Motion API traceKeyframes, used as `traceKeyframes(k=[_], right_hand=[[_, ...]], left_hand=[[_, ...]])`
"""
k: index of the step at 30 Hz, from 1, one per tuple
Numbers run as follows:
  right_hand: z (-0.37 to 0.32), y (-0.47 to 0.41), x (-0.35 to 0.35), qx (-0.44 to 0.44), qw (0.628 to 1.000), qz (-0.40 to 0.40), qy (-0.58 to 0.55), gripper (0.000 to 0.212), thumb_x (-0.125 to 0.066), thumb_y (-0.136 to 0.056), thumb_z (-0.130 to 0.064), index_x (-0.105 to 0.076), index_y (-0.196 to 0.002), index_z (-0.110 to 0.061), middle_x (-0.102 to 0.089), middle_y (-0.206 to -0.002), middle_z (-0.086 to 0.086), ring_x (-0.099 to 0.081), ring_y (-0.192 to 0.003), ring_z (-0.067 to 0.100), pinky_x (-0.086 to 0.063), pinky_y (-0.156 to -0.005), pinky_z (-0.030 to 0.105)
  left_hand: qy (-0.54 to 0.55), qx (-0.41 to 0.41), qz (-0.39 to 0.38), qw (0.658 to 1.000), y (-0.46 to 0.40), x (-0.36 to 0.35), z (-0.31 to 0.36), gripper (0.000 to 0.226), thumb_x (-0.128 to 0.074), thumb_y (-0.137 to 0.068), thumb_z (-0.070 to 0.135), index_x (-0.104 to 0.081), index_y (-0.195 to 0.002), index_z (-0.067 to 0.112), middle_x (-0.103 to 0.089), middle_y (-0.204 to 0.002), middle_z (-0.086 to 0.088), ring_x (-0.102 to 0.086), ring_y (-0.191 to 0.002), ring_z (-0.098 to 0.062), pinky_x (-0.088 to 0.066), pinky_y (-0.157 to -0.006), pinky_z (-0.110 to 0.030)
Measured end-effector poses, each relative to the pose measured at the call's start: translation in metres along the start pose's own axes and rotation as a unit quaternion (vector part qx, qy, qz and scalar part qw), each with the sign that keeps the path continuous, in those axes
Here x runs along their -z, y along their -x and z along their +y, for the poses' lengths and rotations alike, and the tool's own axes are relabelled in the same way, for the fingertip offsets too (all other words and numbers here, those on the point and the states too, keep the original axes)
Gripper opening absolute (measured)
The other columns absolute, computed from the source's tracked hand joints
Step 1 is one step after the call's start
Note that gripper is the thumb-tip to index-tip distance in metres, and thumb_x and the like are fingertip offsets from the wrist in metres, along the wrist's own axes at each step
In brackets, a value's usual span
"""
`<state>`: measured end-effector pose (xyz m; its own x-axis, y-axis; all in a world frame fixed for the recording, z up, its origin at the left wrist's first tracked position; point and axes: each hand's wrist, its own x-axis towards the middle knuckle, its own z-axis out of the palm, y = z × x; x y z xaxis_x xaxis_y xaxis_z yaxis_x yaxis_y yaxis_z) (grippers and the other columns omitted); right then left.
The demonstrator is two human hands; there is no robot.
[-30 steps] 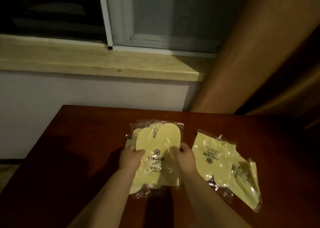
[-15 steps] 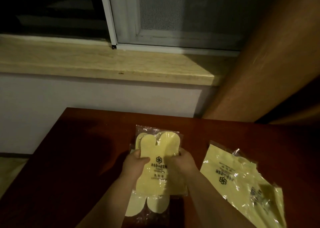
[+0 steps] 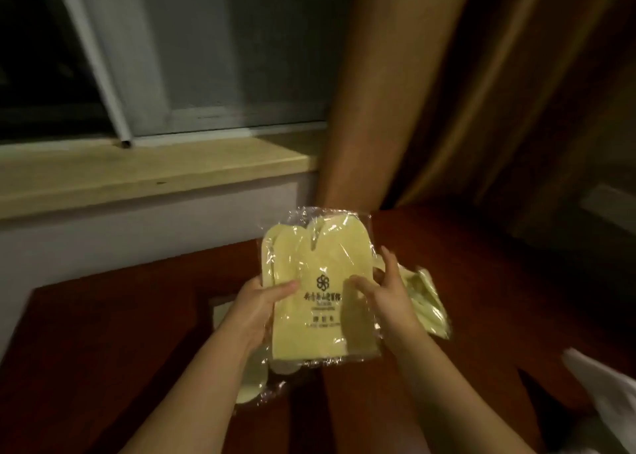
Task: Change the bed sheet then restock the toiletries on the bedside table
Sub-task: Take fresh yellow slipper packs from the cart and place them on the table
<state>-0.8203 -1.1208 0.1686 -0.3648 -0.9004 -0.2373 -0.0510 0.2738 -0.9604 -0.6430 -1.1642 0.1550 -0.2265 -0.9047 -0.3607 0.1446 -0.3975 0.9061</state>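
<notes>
Item: wrapped yellow packet (image 3: 320,281). I'm gripping both side edges, left hand (image 3: 256,307), right hand (image 3: 385,298), fingers curling round it, lifting clear of counter (image 3: 103,333), likely for restocking.

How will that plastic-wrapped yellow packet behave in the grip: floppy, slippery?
The yellow packet, pinched at its sides by the left hand and right hand, stays fairly flat, so probably only mildly floppy. Its glossy, wrinkled wrap looks slippery and may slide over the contents. It seems light: fingertips alone carry it above the table.

Yellow, plastic-wrapped packet (image 3: 321,288) with dark logo, upright above red-brown table (image 3: 103,333).
</notes>
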Motion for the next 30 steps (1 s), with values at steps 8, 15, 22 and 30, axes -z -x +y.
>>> traceKeyframes(k=[8, 15, 22, 30], right_hand=[[0.04, 0.226, 0.094, 0.016, 0.941, 0.333, 0.062, 0.018, -0.05, -0.095, -0.021, -0.063, -0.084, -0.027, -0.063, -0.081, -0.007, -0.058, -0.085, 0.018, -0.047, -0.081, 0.037], [0.095, 0.489, 0.214, 0.025, 0.757, 0.646, -0.096, 0.027, -0.041, -0.094, -0.011, -0.061, -0.082, -0.024, -0.066, -0.092, 0.004, -0.061, -0.093, 0.029, -0.05, -0.089, 0.051], [0.148, 0.8, 0.27, -0.029, 0.611, 0.789, -0.06, 0.016, -0.048, -0.09, -0.034, -0.054, -0.1, -0.023, -0.063, -0.101, 0.005, -0.06, -0.095, 0.027, -0.05, -0.088, 0.048], [0.199, 1.109, 0.312, -0.09, 0.525, 0.843, -0.071, 0.017, -0.059, -0.086, -0.008, -0.054, -0.096, -0.021, -0.064, -0.089, 0.002, -0.061, -0.078, 0.019, -0.052, -0.071, 0.033]], left_hand=[[-0.028, 0.004, -0.253, 0.967, 0.133, -0.097, -0.041, 0.035, -0.041, -0.098, 0.038, -0.066, -0.099, 0.014, -0.074, -0.082, -0.004, -0.071, -0.074, -0.018, -0.054, -0.068, -0.034], [0.001, 0.147, -0.513, 0.846, 0.332, -0.22, -0.111, 0.033, -0.039, -0.098, 0.035, -0.06, -0.116, 0.016, -0.07, -0.109, -0.012, -0.07, -0.092, -0.026, -0.058, -0.071, -0.041], [-0.046, 0.191, -0.713, 0.673, 0.638, -0.312, -0.235, 0.037, -0.039, -0.095, 0.037, -0.062, -0.114, 0.014, -0.073, -0.098, -0.009, -0.07, -0.086, -0.021, -0.059, -0.067, -0.031], [-0.145, 0.197, -0.794, 0.557, 0.946, -0.352, -0.358, 0.014, -0.049, -0.093, 0.006, -0.059, -0.102, 0.01, -0.071, -0.082, -0.004, -0.067, -0.077, -0.02, -0.057, -0.067, -0.034]])
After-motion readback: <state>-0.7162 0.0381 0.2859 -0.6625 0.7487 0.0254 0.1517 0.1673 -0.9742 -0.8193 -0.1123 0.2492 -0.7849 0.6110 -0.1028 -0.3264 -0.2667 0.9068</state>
